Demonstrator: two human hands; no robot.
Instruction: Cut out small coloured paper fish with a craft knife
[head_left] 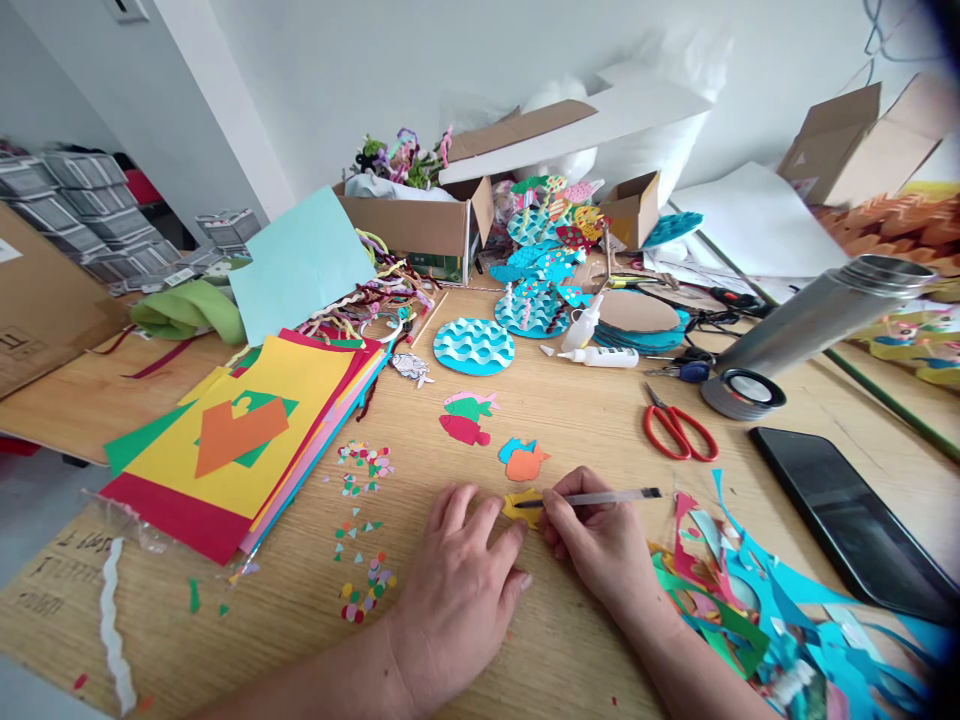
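Note:
My right hand (604, 530) grips a slim grey pen (619, 496), its tip over a small yellow paper cutout (517, 506). Beside it, my left hand (469, 570) lies on the table with fingers spread, the fingertips at the cutout's left edge. Just beyond are an orange fish cutout (525, 461) over a blue one (512, 448). Farther left lie a red fish cutout (463, 429) and a green one (471, 406) with pink behind it. A patterned grey-white fish (412, 367) rests near a blue wavy paper disc (474, 347).
Coloured paper sheets (247, 440) are stacked at left, with confetti bits (367, 590) beside my left hand. Red-handled scissors (679, 432), a phone (840, 510), a steel flask (817, 315) and paper scraps (780, 600) lie right. Glue bottles (607, 356) and boxes (412, 225) stand behind.

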